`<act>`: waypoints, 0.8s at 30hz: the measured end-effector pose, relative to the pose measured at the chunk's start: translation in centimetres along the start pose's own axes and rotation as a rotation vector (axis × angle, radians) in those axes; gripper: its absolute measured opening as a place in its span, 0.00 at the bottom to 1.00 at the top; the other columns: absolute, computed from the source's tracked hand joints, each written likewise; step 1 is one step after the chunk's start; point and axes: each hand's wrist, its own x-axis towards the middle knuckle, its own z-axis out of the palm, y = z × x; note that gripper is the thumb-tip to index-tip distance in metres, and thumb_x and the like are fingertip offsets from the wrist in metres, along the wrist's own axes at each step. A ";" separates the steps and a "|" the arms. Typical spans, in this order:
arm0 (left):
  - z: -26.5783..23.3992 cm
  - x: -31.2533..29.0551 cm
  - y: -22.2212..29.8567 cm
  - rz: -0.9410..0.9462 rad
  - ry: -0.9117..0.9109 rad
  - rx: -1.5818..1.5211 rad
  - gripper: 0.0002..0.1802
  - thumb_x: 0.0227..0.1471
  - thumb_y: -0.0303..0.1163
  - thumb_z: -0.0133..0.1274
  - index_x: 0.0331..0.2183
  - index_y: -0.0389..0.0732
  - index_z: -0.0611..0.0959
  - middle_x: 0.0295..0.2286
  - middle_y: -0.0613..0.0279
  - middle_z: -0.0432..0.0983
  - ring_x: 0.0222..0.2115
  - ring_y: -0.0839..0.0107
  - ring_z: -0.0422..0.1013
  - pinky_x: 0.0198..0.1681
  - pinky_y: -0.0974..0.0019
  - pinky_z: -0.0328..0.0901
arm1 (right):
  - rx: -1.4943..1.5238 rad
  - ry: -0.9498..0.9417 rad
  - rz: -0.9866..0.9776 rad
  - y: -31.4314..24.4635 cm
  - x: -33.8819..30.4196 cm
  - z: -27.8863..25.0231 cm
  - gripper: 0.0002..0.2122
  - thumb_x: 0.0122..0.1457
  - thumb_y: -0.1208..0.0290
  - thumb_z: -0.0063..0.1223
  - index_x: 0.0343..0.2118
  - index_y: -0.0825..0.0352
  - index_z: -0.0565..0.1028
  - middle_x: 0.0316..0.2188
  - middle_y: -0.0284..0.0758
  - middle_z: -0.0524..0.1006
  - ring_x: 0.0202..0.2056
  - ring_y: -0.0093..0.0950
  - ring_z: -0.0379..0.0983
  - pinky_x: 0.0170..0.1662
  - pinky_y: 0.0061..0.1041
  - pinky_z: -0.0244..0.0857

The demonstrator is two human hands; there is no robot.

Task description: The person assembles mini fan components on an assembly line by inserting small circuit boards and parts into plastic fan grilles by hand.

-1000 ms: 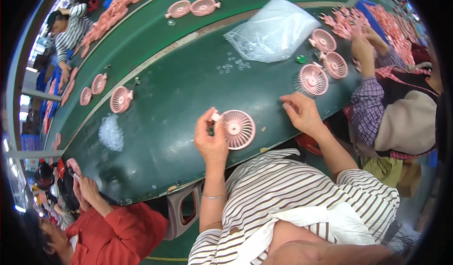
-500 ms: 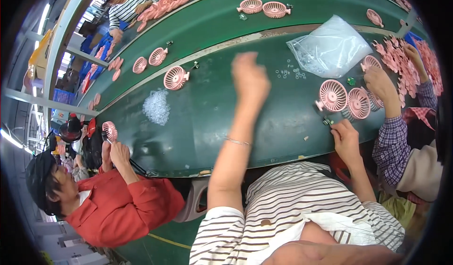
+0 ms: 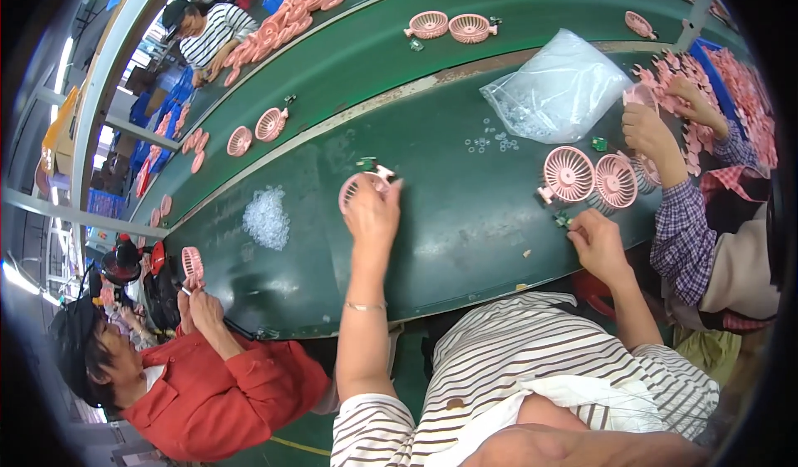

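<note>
My left hand is over the middle of the green work surface, its fingers closed on a pink round fan housing with slatted ribs. A small green circuit board sticks out beyond that housing, at its far side. At the right, my right hand pinches another small green circuit board between thumb and fingers. Just beyond it lies a pink fan housing, with a second pink housing beside it.
A clear plastic bag of small parts lies beyond, with loose clear rings beside it. A pile of clear pieces is at left. Co-workers sit on both sides; one hand holds a pink part. A green conveyor belt carries more housings.
My left hand has moved left and nearer, and now grips the pink housing that lay on the surface, shifting it to the right. My right hand stays by its circuit board.
</note>
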 end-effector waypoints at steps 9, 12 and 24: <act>1.0 -3.4 7.4 -0.116 -0.156 -0.929 0.14 0.54 0.20 0.46 0.44 0.36 0.74 0.42 0.52 0.72 0.36 0.66 0.73 0.40 0.68 0.70 | 0.282 -0.043 -0.056 -1.8 1.5 0.9 0.05 0.49 0.82 0.54 0.31 0.71 0.76 0.26 0.41 0.75 0.27 0.35 0.74 0.30 0.27 0.66; 0.1 -1.6 6.5 0.234 -0.069 -0.378 0.23 0.43 0.19 0.51 0.45 0.43 0.76 0.46 0.51 0.69 0.46 0.54 0.64 0.51 0.61 0.60 | 0.391 -0.038 -0.009 -1.5 1.6 1.3 0.05 0.48 0.83 0.54 0.30 0.72 0.76 0.25 0.41 0.75 0.26 0.35 0.74 0.30 0.26 0.67; 2.9 -4.6 7.5 0.018 -0.134 -0.779 0.14 0.41 0.21 0.57 0.35 0.36 0.79 0.29 0.57 0.75 0.30 0.66 0.73 0.35 0.67 0.68 | 1.115 -0.225 0.232 -4.4 5.0 2.0 0.04 0.54 0.81 0.53 0.33 0.73 0.73 0.26 0.35 0.76 0.27 0.21 0.74 0.31 0.18 0.70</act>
